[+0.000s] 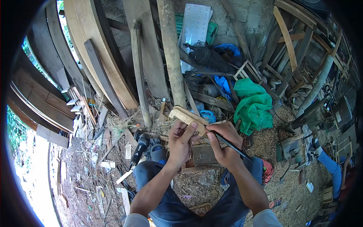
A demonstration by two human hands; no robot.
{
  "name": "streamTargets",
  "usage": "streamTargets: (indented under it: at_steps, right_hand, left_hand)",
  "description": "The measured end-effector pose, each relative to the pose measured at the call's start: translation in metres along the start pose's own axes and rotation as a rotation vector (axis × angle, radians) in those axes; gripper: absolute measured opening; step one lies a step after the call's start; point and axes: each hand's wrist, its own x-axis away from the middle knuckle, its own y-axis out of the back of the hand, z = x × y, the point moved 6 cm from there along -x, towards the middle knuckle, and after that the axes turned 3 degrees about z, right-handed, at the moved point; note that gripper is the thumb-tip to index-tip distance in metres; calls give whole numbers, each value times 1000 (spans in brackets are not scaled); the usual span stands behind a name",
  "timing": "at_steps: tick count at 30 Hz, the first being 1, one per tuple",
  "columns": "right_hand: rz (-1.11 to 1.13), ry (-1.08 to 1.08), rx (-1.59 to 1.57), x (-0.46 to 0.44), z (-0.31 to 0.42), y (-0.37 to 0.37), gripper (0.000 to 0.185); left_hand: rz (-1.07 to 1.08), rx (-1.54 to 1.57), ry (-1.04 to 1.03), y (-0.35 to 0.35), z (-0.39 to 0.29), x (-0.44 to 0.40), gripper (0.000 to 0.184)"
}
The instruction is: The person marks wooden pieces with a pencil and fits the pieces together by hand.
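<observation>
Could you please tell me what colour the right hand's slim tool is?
The slim tool is black; see the head view.

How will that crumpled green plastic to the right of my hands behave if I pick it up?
The green plastic will probably flop, since it lies in loose folds. It looks light for its bulk because it seems thin, though anything inside would be hidden. Its sheen suggests it may be slippery.

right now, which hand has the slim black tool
The right hand: it grips the slim black tool, while the left hand holds the pale wooden piece.
</observation>
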Motion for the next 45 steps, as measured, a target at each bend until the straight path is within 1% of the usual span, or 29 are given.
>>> streamTargets:
  at_steps: [2, 4, 5, 7, 8, 10, 14, 16, 22, 29, 32, 35, 37, 42, 45]
  right_hand:
    - [17, 4, 9, 1, 0, -2, 11]
    - [-31, 17, 5, 1, -1, -1, 18]
    - [-30, 18, 5, 1, 0, -2, 18]
    - [-40, 60, 68, 0, 3, -3, 27]
    - [-39, 61, 69, 1, 2, -4, 27]
    - [-47, 67, 103, 3, 0, -6, 34]
    - [-48, 77, 146, 2, 0, -5, 35]
    - [-44, 75, 163, 3, -2, -7, 33]
    - [-91, 74, 180, 4, 1, -7, 31]
    - [-81, 95, 198, 4, 2, -7, 31]
    - [-69, 87, 185, 4, 3, -5, 26]
    - [-64, 118, 134, 3, 6, 2, 23]
    - [-177, 21, 0, 6, -7, 8, 18]
    - [-105, 9, 1, 5, -8, 3, 20]
    - [-65, 1, -5, 3, -5, -2, 24]
  left_hand:
    - [-1, 1, -11, 0, 0, 0, 20]
    - [-20, 0, -1, 2, 2, 1, 20]
    - [-20, 0, -2, 3, 3, 1, 20]
    - [-27, 77, -1, 4, 5, 1, 21]
    - [-26, 78, -2, 4, 4, 1, 21]
    - [11, 56, 7, 2, 2, 2, 26]
    - [25, 35, 15, 0, 4, 4, 26]
    - [17, 68, -13, 1, 4, 4, 22]
    - [18, 79, 18, 4, 9, 4, 20]
    - [-11, 86, -4, 6, 10, 6, 21]
    - [-9, 51, -30, 6, 5, 6, 22]
    - [-21, 99, -23, 7, 0, 3, 22]
    - [0, 182, -18, 11, -2, 1, 23]
    - [0, 213, 19, 11, -1, 1, 23]
    - [20, 213, 9, 8, -1, 1, 23]
